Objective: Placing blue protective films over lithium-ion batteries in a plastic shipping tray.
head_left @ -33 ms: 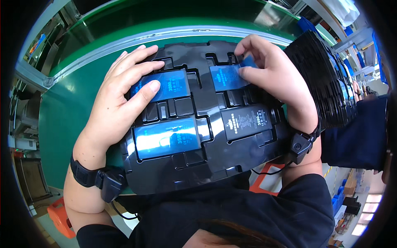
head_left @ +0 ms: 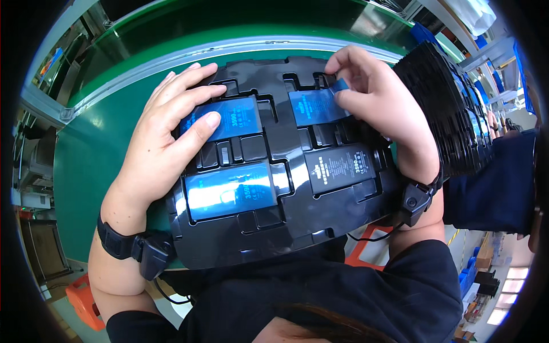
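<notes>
A black moulded tray [head_left: 280,140] holds several flat rectangular batteries in its recesses. My left hand [head_left: 174,117] lies spread over the tray's left side, its thumb resting on the upper left battery [head_left: 239,116], which has blue film over it. At the upper right battery, my right hand [head_left: 374,86] pinches the raised right edge of the blue film [head_left: 320,107] between thumb and fingers. The lower left battery [head_left: 231,190] is covered in shiny blue film. Bare black shows on the lower right battery [head_left: 341,167], with no blue film on it.
The tray sits on a green table [head_left: 86,177] bordered by a metal rail [head_left: 229,48] at the back. A tall stack of black trays [head_left: 443,108] stands close on the right. Orange stools [head_left: 86,303] are below, and a person in dark clothing [head_left: 492,183] is at right.
My right hand has shifted very slightly to the right with the film edge in its pinch. The left hand and the tray stay in place.
</notes>
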Action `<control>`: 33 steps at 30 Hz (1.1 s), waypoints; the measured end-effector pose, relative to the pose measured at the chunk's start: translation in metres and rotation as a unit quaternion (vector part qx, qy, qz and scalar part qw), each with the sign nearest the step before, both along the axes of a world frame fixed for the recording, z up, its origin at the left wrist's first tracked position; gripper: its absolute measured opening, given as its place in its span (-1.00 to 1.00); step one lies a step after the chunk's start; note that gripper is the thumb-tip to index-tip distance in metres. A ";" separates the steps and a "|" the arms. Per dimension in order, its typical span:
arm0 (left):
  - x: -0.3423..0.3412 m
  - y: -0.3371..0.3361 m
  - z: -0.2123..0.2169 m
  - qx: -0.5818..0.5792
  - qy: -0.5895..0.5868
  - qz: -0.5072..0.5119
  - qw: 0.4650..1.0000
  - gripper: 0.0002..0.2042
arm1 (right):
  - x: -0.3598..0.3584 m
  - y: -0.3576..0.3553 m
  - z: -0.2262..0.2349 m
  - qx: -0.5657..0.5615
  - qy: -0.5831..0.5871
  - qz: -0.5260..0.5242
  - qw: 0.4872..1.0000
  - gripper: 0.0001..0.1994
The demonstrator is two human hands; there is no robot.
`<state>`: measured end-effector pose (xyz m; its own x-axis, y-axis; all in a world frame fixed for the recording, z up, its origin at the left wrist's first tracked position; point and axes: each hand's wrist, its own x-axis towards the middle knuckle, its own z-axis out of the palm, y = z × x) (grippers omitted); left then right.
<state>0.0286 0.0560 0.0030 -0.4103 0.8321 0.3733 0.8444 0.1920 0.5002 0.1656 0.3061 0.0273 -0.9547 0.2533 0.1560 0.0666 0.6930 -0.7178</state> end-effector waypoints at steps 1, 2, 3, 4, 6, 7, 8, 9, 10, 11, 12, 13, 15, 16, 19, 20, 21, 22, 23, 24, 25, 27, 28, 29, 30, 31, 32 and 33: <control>0.000 0.001 -0.001 -0.001 -0.001 0.002 1.000 -0.69 | 0.001 0.002 0.001 -0.013 0.025 -0.006 1.000 -0.77; 0.001 0.002 -0.001 0.000 -0.001 -0.001 1.000 -0.69 | 0.002 0.003 0.001 -0.027 0.051 -0.010 0.998 -0.76; 0.001 0.002 -0.001 -0.003 0.000 0.000 1.000 -0.69 | 0.002 0.007 -0.001 -0.011 0.083 -0.023 0.996 -0.77; 0.002 0.003 0.000 -0.006 0.001 0.001 1.000 -0.69 | 0.001 0.010 -0.002 -0.008 0.084 -0.025 0.996 -0.77; 0.002 0.003 -0.001 -0.006 0.002 0.001 1.000 -0.68 | 0.001 0.015 -0.002 -0.020 0.110 -0.025 0.993 -0.79; 0.002 0.004 -0.001 -0.009 0.004 0.002 1.000 -0.68 | 0.001 0.012 0.001 -0.039 0.115 -0.029 0.992 -0.83; 0.003 0.003 -0.001 -0.005 0.004 0.001 1.000 -0.68 | 0.002 0.011 0.001 -0.035 0.114 -0.029 0.992 -0.83; 0.003 0.003 -0.001 -0.007 0.004 0.003 1.000 -0.68 | 0.002 0.012 0.001 -0.043 0.090 -0.019 0.995 -0.85; 0.002 0.004 0.000 -0.008 0.005 0.005 1.000 -0.68 | 0.003 0.013 0.003 -0.050 0.067 -0.009 0.996 -0.86; 0.001 0.003 0.000 -0.005 0.005 0.005 1.000 -0.68 | 0.004 0.012 0.005 0.005 0.029 0.004 1.000 -0.91; 0.000 0.003 0.000 -0.003 0.005 0.002 1.000 -0.68 | 0.005 0.010 0.009 0.033 -0.040 0.025 0.998 -0.91; -0.001 0.003 0.001 -0.001 0.006 -0.001 1.000 -0.68 | 0.005 0.008 0.010 0.074 -0.060 0.052 0.994 -0.91; -0.003 -0.001 0.002 0.006 0.013 0.001 1.000 -0.69 | 0.002 0.003 0.015 0.112 -0.085 0.083 0.987 -0.89; -0.004 -0.004 0.003 0.007 0.017 -0.002 1.000 -0.69 | 0.003 0.003 0.013 0.092 -0.082 0.091 0.988 -0.89; -0.005 -0.002 -0.003 0.008 0.023 -0.007 1.000 -0.69 | 0.000 0.008 0.009 0.096 -0.084 0.118 0.985 -0.90; -0.004 -0.003 -0.002 0.008 0.027 -0.004 1.000 -0.69 | 0.000 0.010 0.009 0.074 -0.104 0.116 0.985 -0.91; -0.004 -0.004 -0.004 0.016 0.020 -0.008 1.000 -0.70 | -0.003 0.012 0.007 0.060 -0.108 0.134 0.983 -0.90; -0.005 -0.005 -0.008 0.026 0.022 -0.010 0.999 -0.70 | -0.004 0.016 0.006 0.046 -0.112 0.153 0.981 -0.90; -0.005 -0.004 -0.010 0.032 0.018 -0.018 0.999 -0.70 | -0.002 0.019 0.008 0.032 -0.137 0.170 0.975 -0.88; -0.004 -0.005 -0.011 0.034 0.013 -0.021 0.999 -0.70 | -0.004 0.017 0.013 0.015 -0.163 0.191 0.968 -0.86; -0.004 -0.006 -0.013 0.037 0.012 -0.020 0.999 -0.70 | -0.004 0.012 0.024 0.010 -0.236 0.181 0.955 -0.84; -0.002 -0.004 -0.013 0.043 0.005 -0.027 0.999 -0.69 | -0.003 0.003 0.041 0.059 -0.273 0.177 0.944 -0.83; -0.001 -0.004 -0.012 0.046 0.005 -0.029 0.999 -0.68 | -0.003 -0.001 0.048 0.089 -0.284 0.178 0.938 -0.81; -0.001 -0.003 -0.012 0.049 0.006 -0.030 0.998 -0.68 | -0.003 -0.010 0.060 0.155 -0.296 0.166 0.928 -0.79; -0.001 -0.003 -0.013 0.050 0.006 -0.027 0.998 -0.68 | -0.005 -0.020 0.067 0.161 -0.294 0.170 0.927 -0.79; -0.002 -0.004 -0.014 0.053 0.007 -0.022 0.998 -0.68 | -0.007 -0.030 0.073 0.219 -0.262 0.163 0.925 -0.78; -0.003 -0.005 -0.013 0.053 0.008 -0.023 0.998 -0.68 | -0.008 -0.041 0.081 0.278 -0.230 0.154 0.920 -0.78; -0.004 -0.004 -0.014 0.053 0.008 -0.022 0.998 -0.68 | -0.009 -0.057 0.093 0.275 -0.199 0.151 0.928 -0.78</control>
<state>0.0244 0.0517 -0.0114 -0.3681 0.8048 0.4657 0.8588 0.1023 0.5020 0.1564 0.2492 0.1199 -0.9789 -0.0494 -0.1982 -0.0068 0.9777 -0.2101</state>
